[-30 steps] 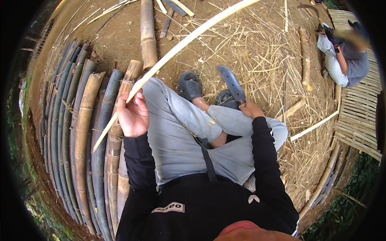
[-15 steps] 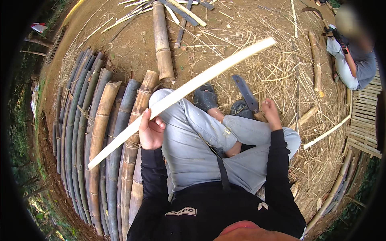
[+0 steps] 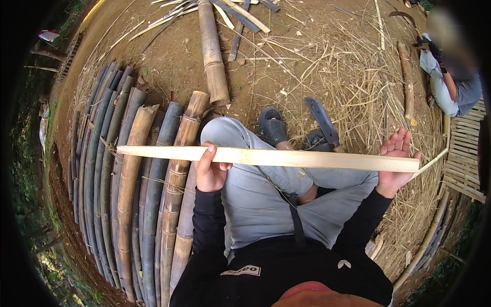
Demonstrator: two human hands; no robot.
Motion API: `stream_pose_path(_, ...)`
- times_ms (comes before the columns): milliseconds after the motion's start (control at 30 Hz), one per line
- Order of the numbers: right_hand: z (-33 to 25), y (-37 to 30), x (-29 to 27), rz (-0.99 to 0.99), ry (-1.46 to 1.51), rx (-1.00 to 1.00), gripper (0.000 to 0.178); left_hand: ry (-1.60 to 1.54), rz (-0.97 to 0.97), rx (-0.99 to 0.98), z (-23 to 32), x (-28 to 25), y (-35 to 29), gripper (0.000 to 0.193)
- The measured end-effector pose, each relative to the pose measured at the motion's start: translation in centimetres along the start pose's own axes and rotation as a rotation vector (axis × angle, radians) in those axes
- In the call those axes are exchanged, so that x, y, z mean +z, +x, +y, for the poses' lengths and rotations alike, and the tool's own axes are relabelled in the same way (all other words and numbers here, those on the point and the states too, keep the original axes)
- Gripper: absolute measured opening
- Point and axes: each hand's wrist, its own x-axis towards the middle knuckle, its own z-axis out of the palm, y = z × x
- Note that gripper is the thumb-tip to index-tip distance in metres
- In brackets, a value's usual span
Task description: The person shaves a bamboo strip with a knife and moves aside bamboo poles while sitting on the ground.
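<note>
A long pale split bamboo strip lies level across my lap, above my grey trousers. My left hand grips it left of its middle, fingers wrapped round it. My right hand is at the strip's right end with the palm up and fingers spread, the strip resting against it. A dark-bladed knife lies on the ground by my sandalled feet, beyond the strip.
A row of thick bamboo poles lies side by side at my left. One cut pole and split strips lie ahead on dirt strewn with dry shavings. Another person sits at the far right beside a woven bamboo mat.
The strip has swung from a steep diagonal down to level across my lap. My right hand has lifted off my knee and opened under the strip's right end.
</note>
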Motion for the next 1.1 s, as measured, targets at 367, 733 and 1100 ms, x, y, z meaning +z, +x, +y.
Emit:
stream_pose_path(367, -1.2, 0.1, 4.4, 0.335, -0.530, -0.235, 0.035, 0.088, 0.000, 0.139, -1.1, -1.3, -0.5, 0.020)
stream_pose_path(733, -1.6, -0.3, 0.5, 0.526, -1.103, -0.301, 0.022, 0.071, -0.051, 0.167, -1.1, -1.8, -0.8, 0.018)
stream_pose_path(1100, -3.8, -2.5, -2.0, 0.680, -1.184, -0.519, 0.028, 0.158, -0.080, 0.181, -1.3, -1.5, -0.7, 0.018)
